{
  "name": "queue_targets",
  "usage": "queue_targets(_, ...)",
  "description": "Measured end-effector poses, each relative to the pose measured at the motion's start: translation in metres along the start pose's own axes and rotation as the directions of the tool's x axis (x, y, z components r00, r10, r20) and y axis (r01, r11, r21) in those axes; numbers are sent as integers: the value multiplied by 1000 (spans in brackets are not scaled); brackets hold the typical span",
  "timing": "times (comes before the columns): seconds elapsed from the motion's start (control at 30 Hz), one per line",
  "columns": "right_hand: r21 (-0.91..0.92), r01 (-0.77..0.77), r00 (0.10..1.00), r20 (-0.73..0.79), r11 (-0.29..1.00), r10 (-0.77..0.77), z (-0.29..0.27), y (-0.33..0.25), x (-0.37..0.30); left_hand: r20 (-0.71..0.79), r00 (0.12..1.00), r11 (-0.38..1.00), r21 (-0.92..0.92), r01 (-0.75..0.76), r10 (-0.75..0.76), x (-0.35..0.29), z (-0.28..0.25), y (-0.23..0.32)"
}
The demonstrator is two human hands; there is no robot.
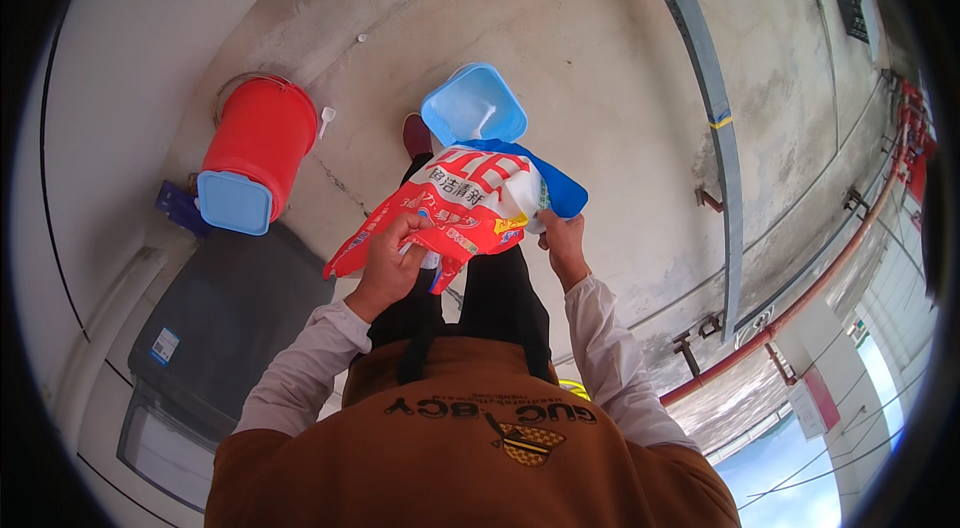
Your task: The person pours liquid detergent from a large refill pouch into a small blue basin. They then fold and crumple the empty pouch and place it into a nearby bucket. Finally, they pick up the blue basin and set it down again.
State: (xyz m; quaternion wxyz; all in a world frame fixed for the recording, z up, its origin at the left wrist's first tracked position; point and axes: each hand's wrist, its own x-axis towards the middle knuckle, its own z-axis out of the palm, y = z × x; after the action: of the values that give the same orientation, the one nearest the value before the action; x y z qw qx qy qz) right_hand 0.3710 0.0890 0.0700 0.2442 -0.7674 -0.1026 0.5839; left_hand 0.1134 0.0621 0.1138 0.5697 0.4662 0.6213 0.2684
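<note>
While left hand (393,260) and right hand (565,243) grip a bag (455,213), it partly hides black trousers (507,296).

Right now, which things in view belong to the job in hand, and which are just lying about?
In the job, it seems:
red and white bag, in the left hand and right hand
light blue tub beyond it

Apparently lying about:
red bucket
blue lid at its near end, possibly the tub's
white scoop
dark grey bin
</note>
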Motion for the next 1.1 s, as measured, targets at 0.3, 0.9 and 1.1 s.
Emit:
queue_targets(0.3,-129,-31,999,28,991,35,-10,38,40,27,995,995,-25,100,-99,3,11,-32)
queue_targets(0.9,-102,-151,988,-42,983,147,-11,65,45,70,990,990,74,118,-123,4,19,-51)
queue_targets(1.1,-100,-154,988,-42,983,151,-13,69,45,91,991,993,73,91,-97,5,16,-50)
